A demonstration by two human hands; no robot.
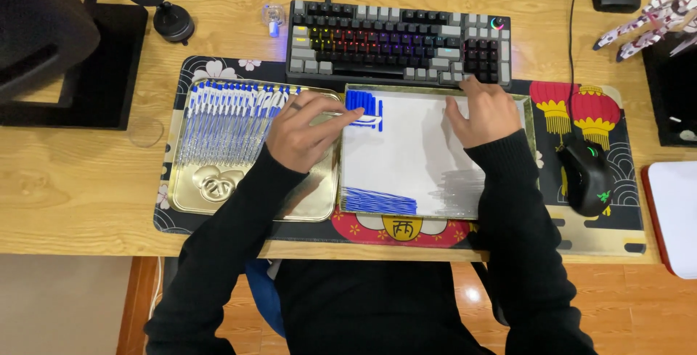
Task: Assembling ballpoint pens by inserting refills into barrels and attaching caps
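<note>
Two hands: left (305, 133) near blue caps (365, 104), right (488, 113) on white tray (414, 155).

Left hand (305, 133): reaching across the seam between the two trays, fingers pinched on a thin pale pen part whose tip points at the blue caps.
Blue caps (365, 107): short sticks packed in a tight block at the white tray's top-left corner (a few lie crosswise).
White tray (406, 153): shallow, gold-rimmed, lined white, lying flat below the keyboard.
Right hand (488, 114): palm down, resting flat on the tray's upper right.
Blue refills (377, 202): loose sheaf at the bottom-left corner.
</note>
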